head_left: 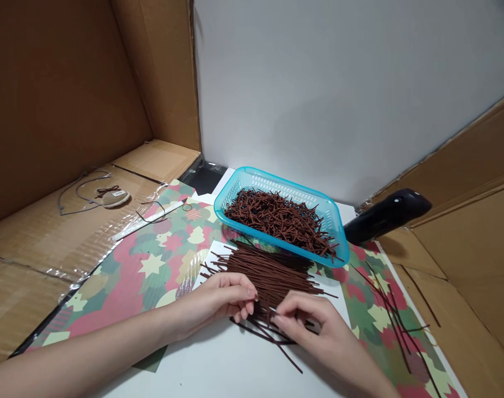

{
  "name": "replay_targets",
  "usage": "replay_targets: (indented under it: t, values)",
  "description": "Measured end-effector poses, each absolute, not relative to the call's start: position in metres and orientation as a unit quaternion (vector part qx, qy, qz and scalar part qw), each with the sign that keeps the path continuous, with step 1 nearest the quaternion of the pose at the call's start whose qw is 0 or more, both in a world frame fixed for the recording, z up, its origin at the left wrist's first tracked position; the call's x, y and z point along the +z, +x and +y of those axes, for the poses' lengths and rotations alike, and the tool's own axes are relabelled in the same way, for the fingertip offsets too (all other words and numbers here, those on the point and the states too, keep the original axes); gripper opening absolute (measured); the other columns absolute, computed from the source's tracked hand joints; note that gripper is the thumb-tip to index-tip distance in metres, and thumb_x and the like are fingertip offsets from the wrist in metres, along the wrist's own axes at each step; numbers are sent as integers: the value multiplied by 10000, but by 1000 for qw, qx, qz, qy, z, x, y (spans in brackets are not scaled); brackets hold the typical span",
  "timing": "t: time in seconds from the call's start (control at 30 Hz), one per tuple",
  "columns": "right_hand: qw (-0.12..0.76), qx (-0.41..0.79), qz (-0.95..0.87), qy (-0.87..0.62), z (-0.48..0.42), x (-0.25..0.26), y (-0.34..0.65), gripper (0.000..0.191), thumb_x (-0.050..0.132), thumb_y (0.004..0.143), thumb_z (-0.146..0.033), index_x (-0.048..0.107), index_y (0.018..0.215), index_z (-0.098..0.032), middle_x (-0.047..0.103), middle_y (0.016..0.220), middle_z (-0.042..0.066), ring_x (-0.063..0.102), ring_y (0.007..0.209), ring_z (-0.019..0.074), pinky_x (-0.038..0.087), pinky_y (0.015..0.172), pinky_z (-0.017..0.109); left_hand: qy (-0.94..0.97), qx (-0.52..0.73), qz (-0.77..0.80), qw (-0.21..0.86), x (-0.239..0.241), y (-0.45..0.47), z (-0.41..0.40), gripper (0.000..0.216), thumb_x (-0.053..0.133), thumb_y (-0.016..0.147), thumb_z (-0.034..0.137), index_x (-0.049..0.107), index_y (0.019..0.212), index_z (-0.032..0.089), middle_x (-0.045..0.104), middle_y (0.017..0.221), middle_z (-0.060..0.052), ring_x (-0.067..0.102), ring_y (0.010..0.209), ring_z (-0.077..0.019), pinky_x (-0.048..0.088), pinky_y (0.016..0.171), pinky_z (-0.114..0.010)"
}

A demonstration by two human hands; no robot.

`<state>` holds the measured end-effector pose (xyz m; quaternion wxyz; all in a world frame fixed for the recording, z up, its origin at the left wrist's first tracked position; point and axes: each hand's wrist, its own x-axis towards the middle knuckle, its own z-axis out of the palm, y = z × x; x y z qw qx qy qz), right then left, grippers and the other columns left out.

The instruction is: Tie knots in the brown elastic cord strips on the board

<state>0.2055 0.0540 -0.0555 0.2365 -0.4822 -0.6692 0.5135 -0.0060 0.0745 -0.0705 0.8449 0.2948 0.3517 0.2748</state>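
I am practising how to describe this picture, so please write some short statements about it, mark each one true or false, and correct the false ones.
1. The turquoise plastic basket holds a heap of thin brown strands. True.
2. The left hand is inside the basket. False: it is outside, in front of the basket, beside a bundle of brown strands on a white sheet.
3. The right hand touches strands at the near end of that bundle. True.
4. The black object lies on the cardboard at the left. False: it is to the right of the basket.
5. Some loose strands lie on the patterned paper at the right. True.
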Motion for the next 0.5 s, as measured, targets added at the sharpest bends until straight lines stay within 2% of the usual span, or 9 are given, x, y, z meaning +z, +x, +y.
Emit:
replay_targets:
  t: [0.03,0.07,0.13,0.17,0.23,0.3,0.33,0.4,0.5]
  values:
    - [201,510,-693,-469,55,-52,210,149,616,818,-305,669,718,-208,585,662,9,502,614,166,382,540,272,296,274,351,845,-70,-6,75,199,694,743,281,588,688,121,581,638,-5,485,577,-83,369,590,-193]
    - [201,495,-700,-474,57,-49,215,166,614,818,-311,671,700,-209,582,642,11,498,597,169,378,529,278,297,273,350,845,-70,-6,75,202,693,743,281,583,682,122,576,634,-4,483,574,-82,368,586,-192]
    - [299,439,-654,-539,61,-46,225,147,604,828,-339,678,800,-215,608,711,31,526,647,186,400,562,288,301,271,351,844,-70,-5,75,207,695,740,285,577,676,127,569,637,-2,479,575,-82,366,582,-191]
    - [359,402,-618,-572,63,-46,229,189,593,838,-356,661,954,-224,613,767,40,537,684,192,407,578,289,303,270,354,843,-70,-5,75,210,697,736,290,575,676,130,566,639,-2,477,575,-83,366,580,-193]
    - [436,346,-564,-610,67,-47,236,448,573,854,-383,483,1270,-240,599,851,47,543,722,191,406,581,282,311,266,363,837,-70,-5,75,224,699,731,311,570,680,135,561,640,-2,471,572,-85,365,572,-196]
    - [445,320,-558,-622,70,-50,240,574,557,866,-391,335,1375,-245,571,849,36,530,687,175,397,557,270,341,259,374,823,-70,-5,74,247,681,743,351,560,694,141,553,632,3,454,547,-85,349,537,-202]
    - [434,311,-570,-625,70,-51,241,540,551,871,-387,359,1355,-243,559,828,27,514,650,165,394,544,265,372,257,383,805,-69,-6,74,254,664,758,371,557,708,146,542,621,12,438,529,-83,335,518,-205]
    - [387,296,-620,-615,69,-53,239,347,541,882,-360,503,1204,-237,547,791,18,487,600,154,393,529,262,470,253,409,740,-67,-7,72,250,609,805,394,564,740,157,521,613,23,418,524,-88,318,509,-212]
    - [284,296,-727,-550,65,-56,231,108,515,902,-283,599,945,-231,569,820,35,537,689,177,427,617,279,664,249,424,563,-65,-10,71,206,531,869,342,615,798,168,563,717,-13,474,655,-129,362,614,-245]
